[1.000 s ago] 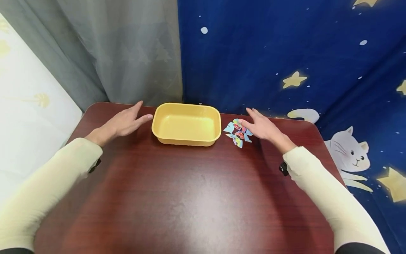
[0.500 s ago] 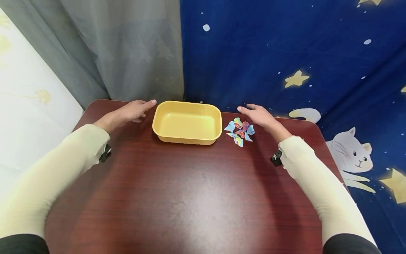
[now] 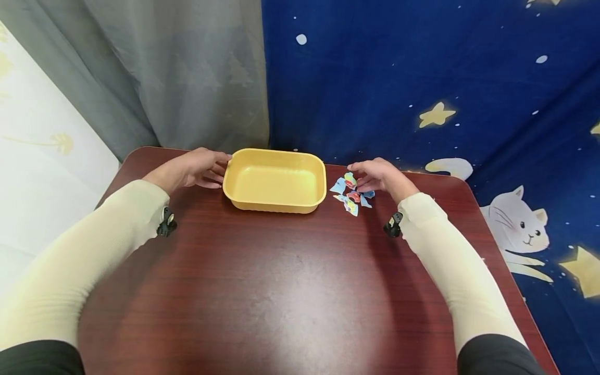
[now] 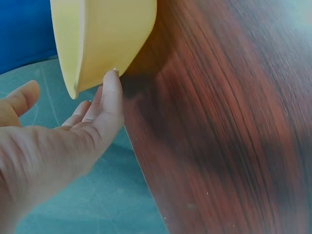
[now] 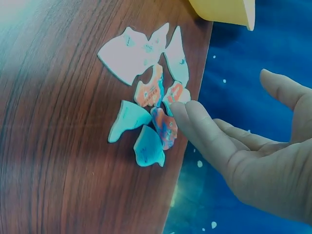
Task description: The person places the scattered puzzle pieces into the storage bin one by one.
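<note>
A yellow plastic basin (image 3: pixel 276 187) stands near the table's far edge. At its left end is my left hand (image 3: pixel 199 166), fingers extended and loosely bent. In the left wrist view, the fingertips (image 4: pixel 113 83) are right at the basin's outer wall (image 4: pixel 109 39), with the thumb apart from it. To the right of the basin lies a small group of flat, irregular puzzle pieces (image 3: pixel 350 206), pale blue with red and yellow parts. Over them hovers my right hand (image 3: pixel 379 174), its fingers relaxed. The right wrist view has its fingertips (image 5: pixel 183 111) overlapping the orange-and-white piece (image 5: pixel 174 91).
The dark red wooden table (image 3: pixel 262 271) has its far edge just behind the basin and pieces. Beyond it hang a grey curtain (image 3: pixel 201 78) and a blue curtain (image 3: pixel 356 78) with stars and a cat.
My left hand has moved right and turned, its fingers coming up to the basin's left end. My right hand has shifted left, its fingers lowering over the puzzle pieces. The basin stays in place.
</note>
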`<state>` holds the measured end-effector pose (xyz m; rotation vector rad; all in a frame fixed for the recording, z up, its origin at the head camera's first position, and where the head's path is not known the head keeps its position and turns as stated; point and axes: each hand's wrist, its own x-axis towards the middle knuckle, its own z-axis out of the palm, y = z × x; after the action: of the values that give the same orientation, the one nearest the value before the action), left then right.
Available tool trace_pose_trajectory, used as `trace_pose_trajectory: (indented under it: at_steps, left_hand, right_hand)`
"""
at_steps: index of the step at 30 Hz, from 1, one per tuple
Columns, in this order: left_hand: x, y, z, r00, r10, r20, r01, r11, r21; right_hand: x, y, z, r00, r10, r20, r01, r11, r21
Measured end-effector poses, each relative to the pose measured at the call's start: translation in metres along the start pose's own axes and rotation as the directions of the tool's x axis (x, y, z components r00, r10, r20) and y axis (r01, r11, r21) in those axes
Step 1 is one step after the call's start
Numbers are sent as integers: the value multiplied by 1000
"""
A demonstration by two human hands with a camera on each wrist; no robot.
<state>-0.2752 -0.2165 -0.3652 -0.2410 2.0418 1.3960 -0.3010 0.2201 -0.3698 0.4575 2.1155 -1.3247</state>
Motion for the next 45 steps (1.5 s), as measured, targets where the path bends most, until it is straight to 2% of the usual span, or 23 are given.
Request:
trace_pose_trajectory:
  at_steps: [5, 11, 21, 26, 34, 41, 45]
  left_hand:
    - [2, 1, 0, 999, -34, -13, 32, 993, -110]
    - [2, 0, 1, 995, -98, -34, 90, 977, -192]
    - [5, -3, 3, 992, -121, -29, 112, 973, -204]
    - [6, -3, 4, 992, -120, -30, 112, 975, -192]
    - [9, -4, 7, 993, -110, -36, 102, 979, -177]
    - [12, -7, 9, 994, -93, -50, 85, 986, -146]
    - [12, -8, 9, 995, -82, -54, 74, 988, -137]
  right_hand:
    - [8, -2, 7, 1000, 26, -5, -26, 999, 44]
    - [14, -3, 16, 998, 48, -36, -47, 999, 18]
    - [21, -2, 29, 998, 44, -43, -46, 998, -47]
    - [27, 0, 35, 995, 37, -94, -45, 995, -88]
    - [35, 3, 43, 985, 13, -170, -26, 997, -78]
    - [39, 4, 53, 962, -18, -271, -33, 983, -183]
    - [35, 4, 57, 952, -62, -299, -32, 954, -298]
